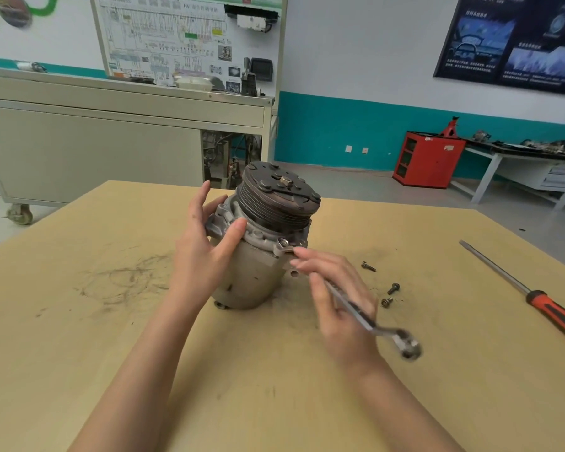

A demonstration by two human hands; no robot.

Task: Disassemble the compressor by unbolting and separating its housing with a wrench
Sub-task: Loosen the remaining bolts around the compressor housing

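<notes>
The compressor (252, 272) was seen standing on the counter (111, 321), leaning slightly, with its pulley (279, 194) uppermost. It was steadied by the left hand (206, 252), whose thumb was pressed to the flange below the pulley while the fingers were spread and mostly lifted off behind the compressor. The wrench (359, 316) was held along its shaft by the curled fingers of the right hand (336, 298); one end was brought to a bolt (282, 242) on the near side of the flange, and the other end was blurred, so whether the head was fully seated on the bolt could not be told. Three loose bolts (393, 288) lay just right of the compressor, and a screwdriver (535, 298) lay further right, well apart from it. The unbolting was judged to be partly done, with this bolt in hand. Several risks were judged to follow. If the wrench were only half seated, the bolt's corners could be rounded or the wrench could slip off towards the compressor's edges. Because the compressor was braced chiefly by one thumb, it could be turned or tipped under the pull. The loose bolts could be knocked away from the compressor by the swinging end of the wrench.
</notes>
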